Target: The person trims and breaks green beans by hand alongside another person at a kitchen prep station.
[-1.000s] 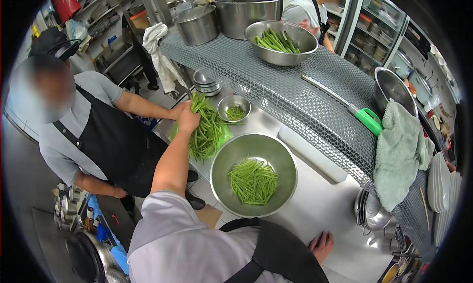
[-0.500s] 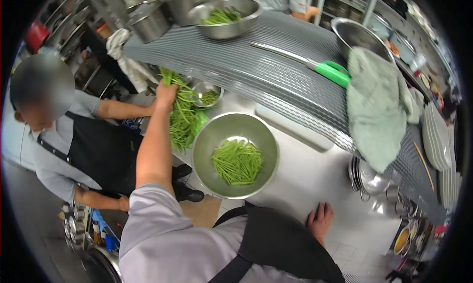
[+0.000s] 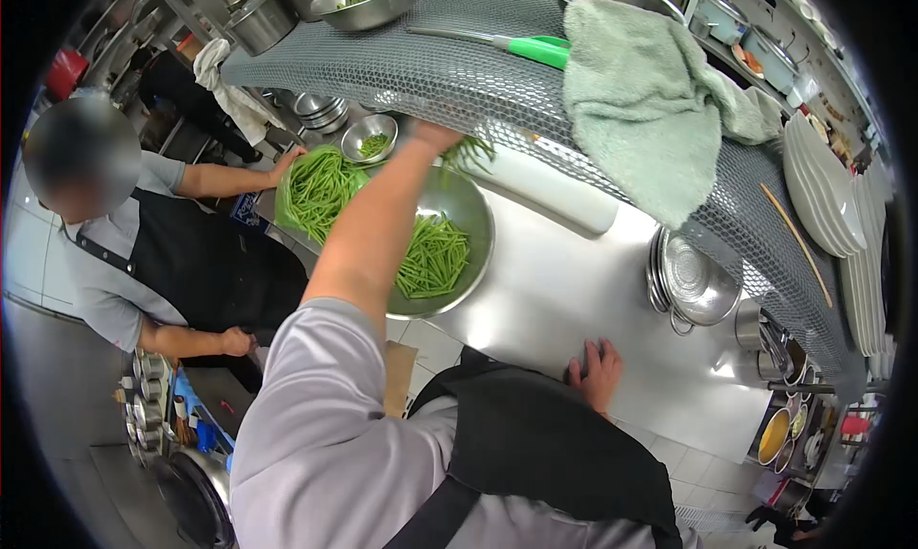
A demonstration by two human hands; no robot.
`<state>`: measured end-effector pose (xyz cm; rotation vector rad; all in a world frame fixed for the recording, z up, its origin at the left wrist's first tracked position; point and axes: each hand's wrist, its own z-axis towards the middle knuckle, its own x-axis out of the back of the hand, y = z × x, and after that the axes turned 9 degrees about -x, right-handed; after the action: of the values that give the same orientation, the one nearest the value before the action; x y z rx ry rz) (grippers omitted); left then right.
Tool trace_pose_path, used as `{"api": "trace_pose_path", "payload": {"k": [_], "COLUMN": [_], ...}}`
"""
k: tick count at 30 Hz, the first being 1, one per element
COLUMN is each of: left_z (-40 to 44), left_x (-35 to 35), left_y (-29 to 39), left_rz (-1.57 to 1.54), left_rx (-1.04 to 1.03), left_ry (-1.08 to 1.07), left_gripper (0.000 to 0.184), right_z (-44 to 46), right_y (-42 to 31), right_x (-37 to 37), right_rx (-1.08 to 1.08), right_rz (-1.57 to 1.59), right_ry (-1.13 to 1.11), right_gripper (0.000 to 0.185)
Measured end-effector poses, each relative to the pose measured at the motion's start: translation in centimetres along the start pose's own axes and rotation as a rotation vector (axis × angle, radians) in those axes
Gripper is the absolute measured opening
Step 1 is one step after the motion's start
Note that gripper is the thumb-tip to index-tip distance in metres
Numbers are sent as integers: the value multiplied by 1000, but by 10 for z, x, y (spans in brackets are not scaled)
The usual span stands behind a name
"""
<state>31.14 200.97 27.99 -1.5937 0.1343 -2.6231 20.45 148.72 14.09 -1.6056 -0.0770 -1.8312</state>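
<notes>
Guiding from a distance, I see the left hand [image 3: 437,136] blurred beneath the edge of the mesh-topped shelf [image 3: 382,66], its fingers narrowed around a bundle of green beans [image 3: 470,153] whose loose ends hang out past the grip. That bundle sits just beyond the far rim of the large steel bowl [image 3: 478,229] and near the end of the long white slab [image 3: 550,193]; the forearm crosses over the bowl, hiding part of it and of the cut beans [image 3: 435,252] lying inside. I would judge that a good carry here needs a firm but unforced squeeze, enough that the outer stalks cannot slide free, yet not so hard that they snap. Keeping the wrist low matters, since the shelf lip is close above the knuckles, and so does holding the elbow high enough to clear the bowl's rim. The stalks look unevenly gathered, so I would want them lined up before trusting the grip. The right hand [image 3: 600,375] rests at the near edge of the counter [image 3: 540,281], fingers extended; whether it holds the dark patch beside it, I cannot tell. Off to the left, a green bag [image 3: 284,200] heaped with more beans lies beside the small bowl [image 3: 370,145] of short green pieces, a co-worker's hand [image 3: 285,164] at the bag's edge, so I would mind that reach.
</notes>
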Motion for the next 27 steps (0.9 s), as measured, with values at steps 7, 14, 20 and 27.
{"api": "trace_pose_path", "payload": {"k": [7,14,20,27], "left_z": [36,-27,-76,-82], "left_x": [-13,-4,-28,-54], "left_y": [156,277,327,355], "left_rz": [-364,-1109,-1293,-1051], "left_rx": [84,693,810,1031], "left_ry": [-58,-196,-320,-244], "left_gripper": [42,43,36,47], "right_z": [4,0,14,59], "right_y": [45,80,72,18], "right_x": [35,45,41,50], "right_rx": [43,-75,-174,-33], "right_rz": [340,464,624,640], "right_ry": [-143,-137,-278,-345], "right_gripper": [38,32,42,72]}}
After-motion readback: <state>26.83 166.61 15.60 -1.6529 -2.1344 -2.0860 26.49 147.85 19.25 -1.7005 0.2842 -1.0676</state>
